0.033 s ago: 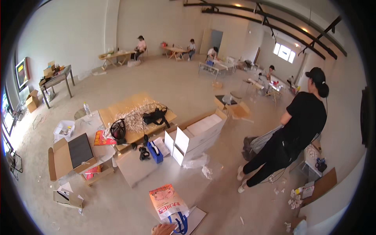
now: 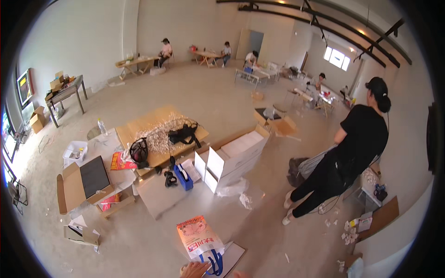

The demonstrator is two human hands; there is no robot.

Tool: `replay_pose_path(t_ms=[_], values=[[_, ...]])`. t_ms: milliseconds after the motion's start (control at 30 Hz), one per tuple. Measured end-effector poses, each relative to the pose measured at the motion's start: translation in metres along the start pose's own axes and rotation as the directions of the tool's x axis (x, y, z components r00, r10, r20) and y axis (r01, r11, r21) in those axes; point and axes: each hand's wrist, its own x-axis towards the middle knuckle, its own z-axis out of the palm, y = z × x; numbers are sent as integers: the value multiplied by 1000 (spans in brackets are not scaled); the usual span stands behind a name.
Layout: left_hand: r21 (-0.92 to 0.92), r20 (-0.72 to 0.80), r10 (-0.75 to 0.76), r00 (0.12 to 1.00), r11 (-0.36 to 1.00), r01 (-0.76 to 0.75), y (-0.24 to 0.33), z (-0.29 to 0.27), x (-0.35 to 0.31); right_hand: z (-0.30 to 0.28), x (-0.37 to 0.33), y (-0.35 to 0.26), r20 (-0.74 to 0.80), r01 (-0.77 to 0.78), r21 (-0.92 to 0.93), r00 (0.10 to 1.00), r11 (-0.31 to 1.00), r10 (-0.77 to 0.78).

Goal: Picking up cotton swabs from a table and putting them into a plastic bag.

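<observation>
At the lower edge my left hand [image 2: 194, 269] lies beside the blue handles [image 2: 216, 262] of an orange and white printed shopping bag [image 2: 199, 234]. Its fingers look stretched out, and I see nothing gripped in them. Only a sliver of my right hand [image 2: 240, 274] shows at the bottom, right of the handles; its fingers are out of sight. The bag lies on a pale flat board [image 2: 235, 252], its handles toward me.
A table ahead carries a blue tape dispenser [image 2: 184, 178], white boxes [image 2: 232, 155] and a black cap [image 2: 139, 152]. At left lies an open cardboard box [image 2: 70, 187]. A person in black [image 2: 364, 134] stands at right holding a grey bag [image 2: 308, 167]. Others sit at far tables.
A sliver of my right hand has come into view at the bottom. The person in black has shifted slightly to the right. My left hand stays by the bag's handles.
</observation>
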Motion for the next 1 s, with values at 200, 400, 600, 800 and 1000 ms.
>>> replay_pose_path(t_ms=[200,400,600,800,1000], values=[[285,430,-162,888,958,37,-55,48,9,-43,150,-155,79,73,322,991,944,-104],[95,346,-508,789,856,509,-69,8,22,-18,178,-133,207,-42,590,973,807,-100],[18,576,-369,730,898,440,-84,-77,109,-26,160,-109,17,-18,548,1000,836,10],[-165,547,-292,785,881,443,-120,-80,118,-51,175,-120,12,-58,637,998,769,66],[-660,-151,-738,657,570,489,-133,-89,170,-92,270,-99,27,-156,759,978,633,209]])
